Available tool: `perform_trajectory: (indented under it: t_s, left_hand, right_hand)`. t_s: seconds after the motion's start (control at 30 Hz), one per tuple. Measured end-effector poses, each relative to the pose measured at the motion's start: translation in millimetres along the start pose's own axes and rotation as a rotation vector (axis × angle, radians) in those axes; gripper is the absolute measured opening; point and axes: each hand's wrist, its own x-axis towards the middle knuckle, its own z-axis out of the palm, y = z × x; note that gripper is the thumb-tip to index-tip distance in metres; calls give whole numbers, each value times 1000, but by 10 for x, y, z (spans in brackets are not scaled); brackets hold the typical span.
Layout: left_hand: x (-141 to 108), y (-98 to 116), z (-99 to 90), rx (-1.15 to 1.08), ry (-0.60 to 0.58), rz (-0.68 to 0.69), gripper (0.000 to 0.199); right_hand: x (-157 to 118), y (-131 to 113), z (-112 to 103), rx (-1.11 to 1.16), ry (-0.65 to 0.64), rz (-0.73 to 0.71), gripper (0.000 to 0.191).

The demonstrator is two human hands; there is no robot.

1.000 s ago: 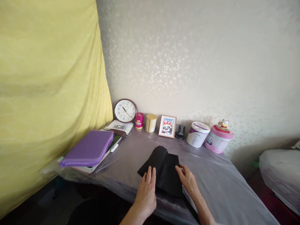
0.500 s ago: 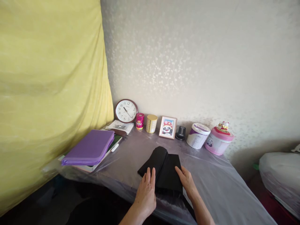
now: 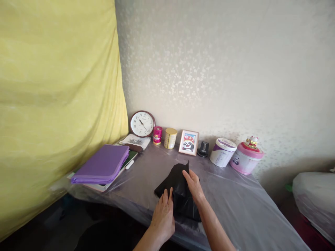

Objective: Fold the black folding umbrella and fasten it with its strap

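Note:
A folded black cloth (image 3: pixel 175 181) lies near the front edge of the covered table. My right hand (image 3: pixel 193 184) pinches an upper edge of it between thumb and fingers, and a small corner stands up above the fingertips. My left hand (image 3: pixel 163 212) rests on the cloth's lower left part, its fingers apart and nothing gripped in them. Part of the cloth is hidden under both hands.
Along the wall stand a clock (image 3: pixel 142 124), a pink can (image 3: pixel 157 135), a yellow-lidded can (image 3: pixel 170 138), a panda picture frame (image 3: pixel 188 143), a black device (image 3: pixel 203 149), a white tub (image 3: pixel 223 152) and a pink tub (image 3: pixel 246 160). A purple folder (image 3: pixel 102 164) lies left.
My right hand has moved up and left from the cloth's right edge, and the right part of the cloth is now lifted and folded toward the left. My left hand has barely moved.

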Motion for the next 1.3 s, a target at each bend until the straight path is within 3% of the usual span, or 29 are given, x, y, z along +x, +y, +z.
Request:
perform_trajectory:
  t_s: [0.3, 0.63, 0.77, 0.97, 1.1, 1.3]
  left_hand:
    - [21, -133, 100, -29, 92, 48, 70]
    - [-20, -152, 127, 4, 134, 8, 58]
    - [-73, -239, 189, -19, 177, 28, 54]
    - [-142, -185, -107, -53, 421, 67, 32]
    - [-39, -87, -226, -71, 359, 223, 30]
    - [167, -137, 88, 7, 300, 176, 51]
  right_hand:
    - [208, 274, 319, -135, -28, -73, 38]
    - [317, 411, 362, -492, -66, -82, 21]
    - [309, 390, 396, -531, -134, -41, 27]
    - [244, 265, 441, -430, -271, -7, 26]
    - [232, 242, 462, -487, -330, -53, 25]
    - [185, 262, 458, -526, -372, -122, 25]
